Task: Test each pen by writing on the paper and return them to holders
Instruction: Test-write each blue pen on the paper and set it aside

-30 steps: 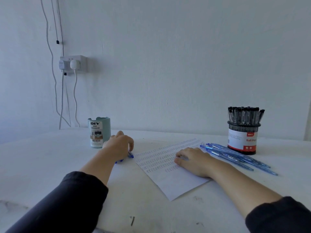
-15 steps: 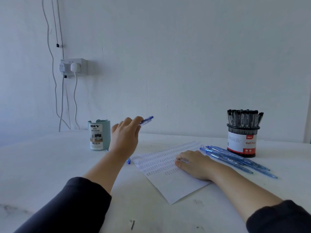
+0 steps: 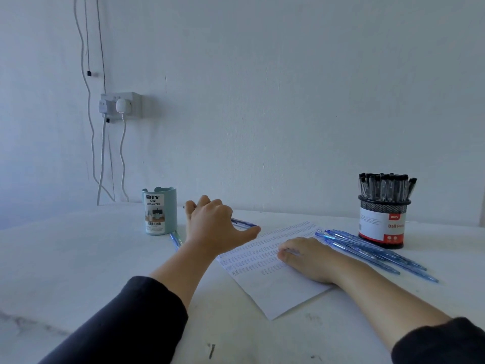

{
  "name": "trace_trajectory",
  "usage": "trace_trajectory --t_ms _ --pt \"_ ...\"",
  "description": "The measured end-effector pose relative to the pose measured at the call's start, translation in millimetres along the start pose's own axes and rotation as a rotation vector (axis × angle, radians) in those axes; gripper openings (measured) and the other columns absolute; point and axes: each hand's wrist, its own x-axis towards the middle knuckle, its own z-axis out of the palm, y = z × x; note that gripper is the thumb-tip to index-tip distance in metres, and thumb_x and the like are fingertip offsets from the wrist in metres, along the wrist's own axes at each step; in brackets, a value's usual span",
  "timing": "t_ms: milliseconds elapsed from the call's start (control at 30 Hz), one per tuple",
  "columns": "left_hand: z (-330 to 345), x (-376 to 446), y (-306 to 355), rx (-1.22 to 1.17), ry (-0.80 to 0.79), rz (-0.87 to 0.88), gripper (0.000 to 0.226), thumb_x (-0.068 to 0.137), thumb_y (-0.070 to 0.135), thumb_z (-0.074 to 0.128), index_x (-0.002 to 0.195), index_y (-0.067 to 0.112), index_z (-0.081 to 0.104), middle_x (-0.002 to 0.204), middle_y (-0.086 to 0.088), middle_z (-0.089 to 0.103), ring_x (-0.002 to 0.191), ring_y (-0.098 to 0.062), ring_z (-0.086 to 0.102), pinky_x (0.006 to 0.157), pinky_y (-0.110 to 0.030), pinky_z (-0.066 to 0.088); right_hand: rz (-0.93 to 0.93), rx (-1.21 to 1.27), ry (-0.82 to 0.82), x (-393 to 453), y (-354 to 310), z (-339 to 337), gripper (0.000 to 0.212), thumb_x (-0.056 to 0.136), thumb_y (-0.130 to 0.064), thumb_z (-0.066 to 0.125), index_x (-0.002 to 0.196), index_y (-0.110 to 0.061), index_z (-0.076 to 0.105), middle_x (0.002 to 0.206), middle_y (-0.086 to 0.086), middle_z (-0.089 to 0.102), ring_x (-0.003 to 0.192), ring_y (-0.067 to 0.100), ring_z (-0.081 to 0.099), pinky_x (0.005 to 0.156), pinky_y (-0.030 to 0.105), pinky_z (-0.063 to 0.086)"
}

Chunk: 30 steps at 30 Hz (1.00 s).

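My left hand point(image 3: 214, 227) is low over the table just right of the teal desk organizer point(image 3: 160, 211) and holds a blue pen point(image 3: 244, 223) crosswise. The pen's end sticks out along my thumb toward the paper. The white paper point(image 3: 265, 292), covered with rows of small test marks, lies in the middle. My right hand point(image 3: 312, 258) rests on it with loosely curled fingers and holds nothing that I can see. Several blue pens point(image 3: 372, 254) lie in a bundle right of the paper. One more blue pen point(image 3: 175, 240) lies in front of the organizer.
A black mesh holder point(image 3: 381, 224) full of black pens stands at the back right, behind the blue bundle. A wall socket point(image 3: 120, 105) with plugs and hanging cables is at the back left. The white table point(image 3: 65, 258) runs to the wall.
My left hand lifted the blue pen off the table, raised it beside the organizer, then came back down with the pen now lying crosswise. My right hand stayed on the paper.
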Motion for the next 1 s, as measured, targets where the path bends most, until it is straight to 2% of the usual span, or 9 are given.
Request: trace_trajectory --t_ms 233,367,467,567,633,733,833,900,1000 --pt "-2.6 -3.4 3.0 0.024 0.006 0.013 0.053 0.072 0.065 0.051 0.051 0.018 0.038 0.060 0.007 0.040 0.082 -0.017 0.040 0.077 -0.034 0.020 0.012 0.014 -0.011 -3.8 -2.5 -2.2 0.027 0.097 -0.050 0.033 0.098 -0.035 0.055 0.119 -0.005 0.056 0.118 0.018 0.047 0.104 0.041 0.035" --pt "-1.1 -3.2 4.3 -0.011 0.014 0.010 0.054 0.074 0.068 0.050 0.060 0.016 0.052 0.070 0.006 0.047 0.085 -0.017 0.040 0.079 -0.035 0.022 0.021 0.028 -0.010 -6.1 -5.9 -4.1 0.028 0.098 -0.049 0.032 0.075 -0.037 0.044 0.106 -0.006 0.052 0.113 0.019 0.049 0.100 0.039 0.038" --pt "3.5 -3.2 2.4 -0.075 0.006 0.046 0.051 0.073 0.067 0.058 0.074 0.016 0.054 0.085 0.005 0.044 0.089 -0.016 0.038 0.087 -0.035 0.029 0.035 0.086 -0.029 -5.5 -5.5 -5.2 0.018 0.096 -0.049 0.039 0.093 -0.036 0.052 0.118 -0.006 0.055 0.117 0.017 0.050 0.103 0.037 0.037" --pt "8.2 -2.2 -0.1 -0.260 0.047 0.107 0.017 0.084 0.018 0.063 0.097 0.006 0.060 0.100 -0.002 0.039 0.093 -0.021 0.049 0.080 -0.037 0.046 0.064 0.148 -0.040 -7.4 -6.5 -7.8 0.031 0.093 -0.045 0.048 0.119 -0.031 0.057 0.133 -0.005 0.051 0.124 0.015 0.045 0.107 0.034 0.033" --pt "8.8 -1.0 -0.5 -0.349 0.076 0.095 0.025 0.084 -0.004 0.054 0.107 0.002 0.061 0.113 -0.010 0.042 0.091 -0.027 0.057 0.072 -0.039 0.051 0.076 0.181 -0.061 -9.7 -8.3 -10.2 0.043 0.092 -0.041 0.053 0.132 -0.027 0.050 0.141 -0.003 0.044 0.130 0.015 0.039 0.109 0.032 0.030" --pt "6.5 -1.1 1.2 -0.418 0.149 0.080 0.021 0.093 0.010 0.051 0.110 0.007 0.063 0.122 -0.011 0.042 0.085 -0.028 0.060 0.064 -0.032 0.043 0.075 0.192 -0.085 -11.4 -9.6 -12.6 0.049 0.089 -0.034 0.057 0.136 -0.026 0.047 0.147 -0.001 0.039 0.135 0.017 0.033 0.110 0.033 0.028" --pt "6.0 -0.8 4.8 -0.552 0.060 -0.051 0.033 0.097 0.037 0.038 0.087 0.013 0.059 0.096 -0.003 0.050 0.072 -0.025 0.056 0.058 -0.028 0.041 0.092 0.222 -0.091 -14.6 -10.1 -13.7 0.052 0.084 -0.031 0.062 0.135 -0.030 0.048 0.147 -0.001 0.037 0.134 0.018 0.032 0.109 0.032 0.029" --pt "4.3 0.2 7.3 -0.896 -0.059 -0.287 0.044 0.099 0.041 0.033 0.076 0.009 0.053 0.072 -0.006 0.052 0.060 -0.024 0.050 0.052 -0.025 0.039 0.105 0.249 -0.092 -16.5 -9.7 -14.5 0.053 0.082 -0.032 0.063 0.133 -0.034 0.049 0.146 -0.001 0.036 0.133 0.019 0.034 0.105 0.030 0.029" --pt "0.0 -3.7 10.0 -1.259 -0.214 -0.636 0.050 0.101 0.042 0.034 0.079 0.005 0.058 0.068 -0.011 0.060 0.053 -0.019 0.054 0.047 -0.024 0.043 0.113 0.261 -0.091 -17.5 -10.2 -14.9 0.054 0.082 -0.032 0.063 0.133 -0.034 0.049 0.146 0.001 0.036 0.133 0.020 0.034 0.104 0.031 0.030"
